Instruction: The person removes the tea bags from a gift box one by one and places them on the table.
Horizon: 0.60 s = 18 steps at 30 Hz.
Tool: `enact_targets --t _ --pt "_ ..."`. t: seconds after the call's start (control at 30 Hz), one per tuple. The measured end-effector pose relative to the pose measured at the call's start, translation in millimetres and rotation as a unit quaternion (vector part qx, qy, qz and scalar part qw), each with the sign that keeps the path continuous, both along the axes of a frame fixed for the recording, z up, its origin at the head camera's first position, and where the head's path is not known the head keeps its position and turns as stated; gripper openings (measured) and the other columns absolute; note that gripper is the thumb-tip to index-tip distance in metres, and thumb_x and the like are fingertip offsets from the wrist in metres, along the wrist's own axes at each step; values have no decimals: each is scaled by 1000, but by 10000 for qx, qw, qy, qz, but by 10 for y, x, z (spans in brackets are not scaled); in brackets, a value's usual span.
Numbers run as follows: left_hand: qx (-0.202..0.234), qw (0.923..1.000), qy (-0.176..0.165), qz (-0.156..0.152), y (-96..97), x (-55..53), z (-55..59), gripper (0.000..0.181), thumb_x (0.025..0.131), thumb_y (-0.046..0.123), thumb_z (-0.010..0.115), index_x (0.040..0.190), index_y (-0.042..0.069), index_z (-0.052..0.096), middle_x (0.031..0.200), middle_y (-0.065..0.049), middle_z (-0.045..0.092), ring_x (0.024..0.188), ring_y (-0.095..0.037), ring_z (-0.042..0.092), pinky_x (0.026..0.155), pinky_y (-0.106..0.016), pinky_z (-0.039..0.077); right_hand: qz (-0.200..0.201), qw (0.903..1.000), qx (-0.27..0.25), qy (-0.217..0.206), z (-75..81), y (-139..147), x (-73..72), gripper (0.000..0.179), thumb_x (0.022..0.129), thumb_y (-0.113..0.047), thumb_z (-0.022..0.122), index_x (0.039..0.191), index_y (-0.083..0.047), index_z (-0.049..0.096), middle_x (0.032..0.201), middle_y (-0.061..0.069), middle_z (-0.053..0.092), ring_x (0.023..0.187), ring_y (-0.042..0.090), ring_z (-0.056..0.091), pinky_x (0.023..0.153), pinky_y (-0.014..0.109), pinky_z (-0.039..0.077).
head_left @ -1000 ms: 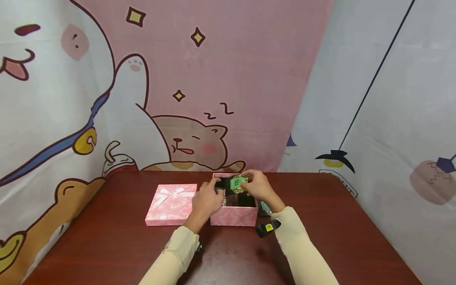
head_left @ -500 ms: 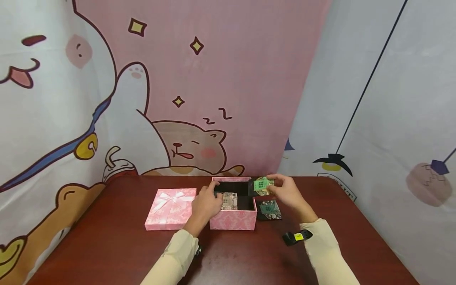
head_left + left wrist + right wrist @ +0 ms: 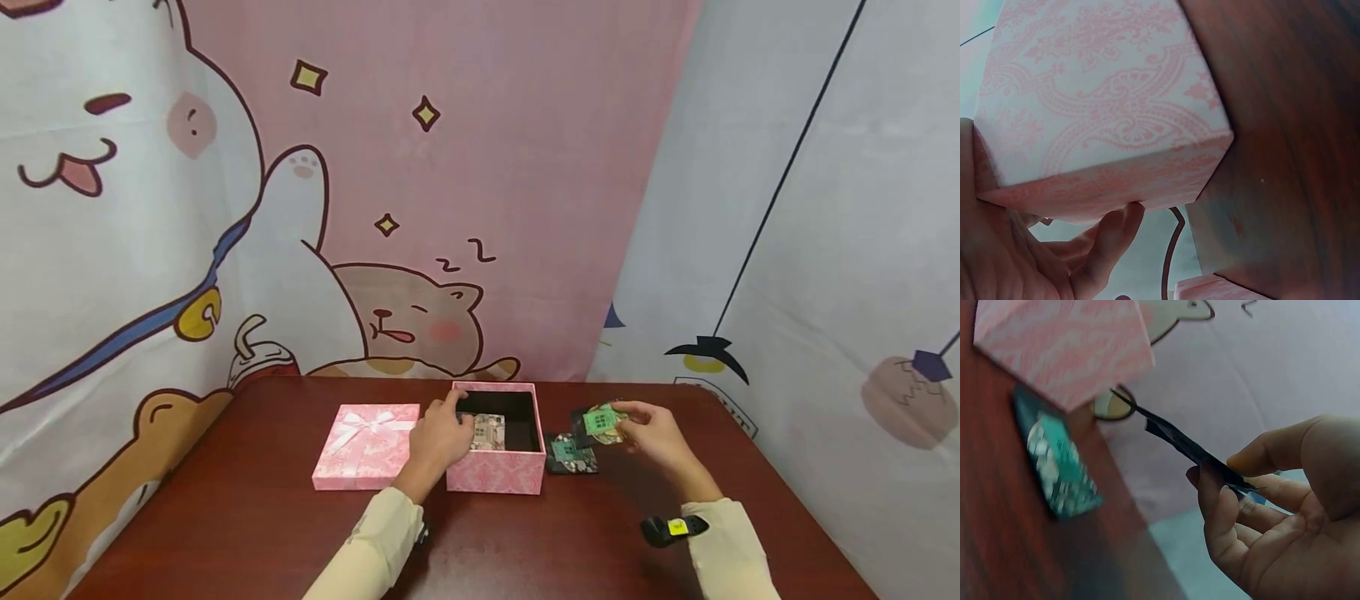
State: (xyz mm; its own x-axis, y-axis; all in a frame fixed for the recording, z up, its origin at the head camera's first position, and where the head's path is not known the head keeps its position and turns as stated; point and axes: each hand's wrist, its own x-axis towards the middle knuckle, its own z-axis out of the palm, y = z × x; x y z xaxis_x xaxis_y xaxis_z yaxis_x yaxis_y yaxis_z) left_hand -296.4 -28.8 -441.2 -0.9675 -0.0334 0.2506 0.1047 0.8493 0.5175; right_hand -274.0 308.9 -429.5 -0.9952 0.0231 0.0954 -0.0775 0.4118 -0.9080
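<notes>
My left hand (image 3: pixel 441 433) grips the left wall of an open pink patterned box (image 3: pixel 495 472), its fingers over the rim. In the left wrist view those fingers (image 3: pixel 1110 244) lie along the box side. Inside the box is a beige-labelled packet (image 3: pixel 490 431), partly hidden by the hand. My right hand (image 3: pixel 660 437) pinches a flat black packet with a green label (image 3: pixel 600 422) between thumb and fingers, right of the box. The right wrist view shows this held packet (image 3: pixel 1188 447) edge-on. A similar dark green packet (image 3: pixel 573 458) lies on the table beside the box.
A pink lid (image 3: pixel 367 442) with a white bow lies left of the box. The reddish-brown table (image 3: pixel 525 550) reaches back to a cartoon-printed cloth (image 3: pixel 525 167). A black wrist strap (image 3: pixel 663 530) hangs at the right sleeve.
My right hand has lifted the green-labelled packet out of the box and carried it right, over beside the packet on the table. My left hand stays on the box wall.
</notes>
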Motion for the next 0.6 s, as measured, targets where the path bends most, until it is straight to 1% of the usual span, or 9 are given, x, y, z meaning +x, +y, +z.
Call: enact_targets --t 0.1,0.17,0.27,0.43,0.6 --pt "-18 10000 6 4 1 -14 -2 43 92 34 49 134 29 56 116 -14 63 86 -38 66 64 -49 50 -121 9998 -54 -149 -109 123 6 41 92 0 54 132 9 54 79 6 60 61 16 52 60 35 52" --pt "-50 10000 8 0 2 -21 1 42 92 34 49 134 29 56 117 -13 63 85 -37 65 63 -48 50 -223 9995 -55 -217 -178 196 6 41 92 0 53 132 9 54 81 7 62 64 18 54 61 35 52" --pt "-72 10000 20 -11 9 -26 -5 42 92 34 50 133 29 56 116 -13 63 84 -37 65 63 -48 49 -321 9992 18 -229 -266 288 16 41 93 -2 53 132 10 53 86 8 65 68 17 57 60 34 53" --pt "-14 10000 10 7 16 -19 -20 42 92 35 51 133 29 56 116 -13 63 86 -37 66 65 -49 50 -364 9987 102 -353 -370 417 27 41 93 0 53 132 11 53 86 9 65 64 15 53 56 31 50" --pt "1 10000 -58 62 7 -11 -6 43 93 36 51 135 29 54 118 -13 63 87 -37 66 67 -49 50 -419 9968 361 -569 -458 504 19 42 93 -5 53 132 10 54 92 8 63 72 16 52 59 33 51"
